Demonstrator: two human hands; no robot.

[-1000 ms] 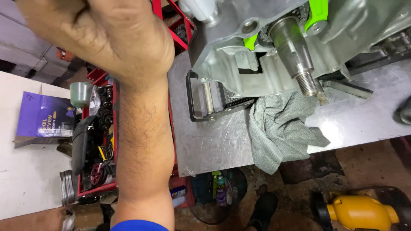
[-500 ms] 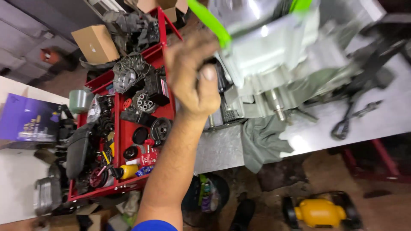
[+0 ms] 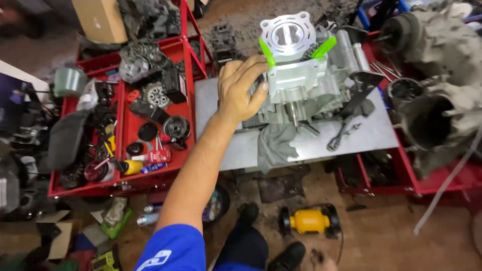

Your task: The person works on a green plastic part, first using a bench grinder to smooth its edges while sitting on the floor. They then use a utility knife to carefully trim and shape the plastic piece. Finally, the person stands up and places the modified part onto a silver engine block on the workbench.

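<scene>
At the bottom of the frame, nearest the viewer, a blue sleeve [image 3: 173, 248] and two dark shoes [image 3: 286, 256] stand on a dirty brown floor. Just right of the shoes lies a yellow bench grinder [image 3: 310, 221]. A bare forearm rises from the sleeve toward the centre of the frame.

Which arm it is cannot be told for sure; it reads as the left hand [image 3: 240, 93]. Its grip is loosely curled, fingertips [image 3: 261, 86] pressed against the left side of a silver engine block [image 3: 301, 75], thumb tucked under; whether it truly clamps anything cannot be told. The other hand is not visible.

The engine block sits upright on a grey metal surface [image 3: 361, 135] in the upper centre of the frame, its round cylinder opening facing up. Two bright green strips [image 3: 267, 51] stick out beside that opening. A grey rag [image 3: 276, 143] hangs under the block over the surface's near edge, and a wrench [image 3: 341, 136] lies just right of it.

To the left stands a red tray cart [image 3: 150, 175] crowded with dark engine parts, small bottles and tools. At the right edge, further off, grimy engine casings [image 3: 442, 115] rest on another red rack. A cardboard box [image 3: 100, 20] is at the upper left.
</scene>
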